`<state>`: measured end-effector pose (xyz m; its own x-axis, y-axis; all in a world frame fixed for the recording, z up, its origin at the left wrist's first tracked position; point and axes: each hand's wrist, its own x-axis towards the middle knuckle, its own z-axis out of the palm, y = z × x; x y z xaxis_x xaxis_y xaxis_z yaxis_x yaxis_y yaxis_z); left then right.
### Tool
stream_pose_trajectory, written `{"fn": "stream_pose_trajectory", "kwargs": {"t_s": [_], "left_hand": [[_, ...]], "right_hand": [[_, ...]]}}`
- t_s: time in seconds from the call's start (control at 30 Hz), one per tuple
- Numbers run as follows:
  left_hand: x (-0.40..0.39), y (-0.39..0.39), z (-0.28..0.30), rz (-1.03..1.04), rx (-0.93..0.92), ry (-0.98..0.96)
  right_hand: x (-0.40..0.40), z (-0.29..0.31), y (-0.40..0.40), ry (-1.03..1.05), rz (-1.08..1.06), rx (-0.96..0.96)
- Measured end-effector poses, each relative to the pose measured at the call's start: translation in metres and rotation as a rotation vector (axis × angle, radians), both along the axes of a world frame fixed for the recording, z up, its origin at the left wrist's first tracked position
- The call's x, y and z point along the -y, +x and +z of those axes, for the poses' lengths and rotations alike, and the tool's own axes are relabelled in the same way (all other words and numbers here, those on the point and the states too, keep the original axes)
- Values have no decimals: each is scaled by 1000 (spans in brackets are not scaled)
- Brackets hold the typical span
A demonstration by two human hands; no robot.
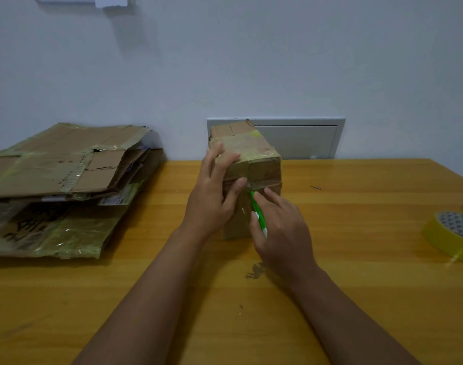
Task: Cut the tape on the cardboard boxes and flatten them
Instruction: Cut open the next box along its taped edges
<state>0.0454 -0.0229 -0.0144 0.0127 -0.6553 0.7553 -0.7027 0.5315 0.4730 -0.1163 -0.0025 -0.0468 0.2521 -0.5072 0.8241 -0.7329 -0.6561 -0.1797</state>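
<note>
A wooden counter [356,285] runs up to a pale wall [225,61] with a grey panel [298,138] set low in it. At far left lies a stack of flattened cardboard boxes [62,180]. In the middle a taped cardboard box [262,164] stands upright; the left hand [214,196] grips its left side, fingers curled over the top. The right hand [280,227] pinches a green utility knife [258,212], tip against the tape on the near face. At right sits a yellow tape roll [448,233].
</note>
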Motion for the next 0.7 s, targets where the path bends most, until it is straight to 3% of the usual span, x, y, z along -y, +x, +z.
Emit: {"fn": "stream_pose_trajectory", "kwargs": {"t_s": [0.23,0.47,0.7], "left_hand": [[-17,-6,-8,-18,-135,251],[-24,-17,1,81,-380,82],[-29,-20,-9,-42,-312,211]], "right_hand": [[4,2,0,14,32,29],[2,17,5,-25,108,166],[-4,28,1,-85,172,230]]}}
